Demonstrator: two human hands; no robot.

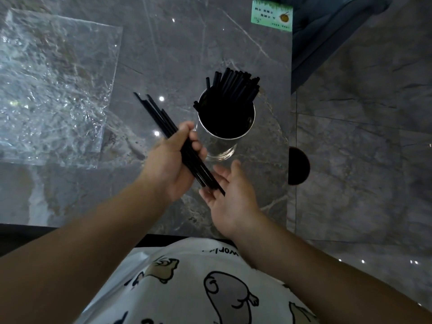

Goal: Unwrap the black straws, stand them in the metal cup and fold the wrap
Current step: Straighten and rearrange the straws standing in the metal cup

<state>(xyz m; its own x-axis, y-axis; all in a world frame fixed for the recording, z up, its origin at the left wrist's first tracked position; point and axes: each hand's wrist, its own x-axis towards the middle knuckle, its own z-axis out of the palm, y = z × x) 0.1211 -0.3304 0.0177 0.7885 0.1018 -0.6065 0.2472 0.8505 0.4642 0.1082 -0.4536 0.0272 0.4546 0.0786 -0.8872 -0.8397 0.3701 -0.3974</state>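
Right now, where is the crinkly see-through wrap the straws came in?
In the head view, the clear wrap lies flat on the far left of the marble table, left of the metal cup, and neither hand touches it.

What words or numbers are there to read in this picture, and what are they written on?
"worl": black letters on the white cartoon shirt, seen upside down and cut off by a fold, so the rest is hidden.
Green card at the table's far edge: lines of print beside a small round picture, too small and blurred to read.
Metal cup, black straws, clear wrap: no text shows.
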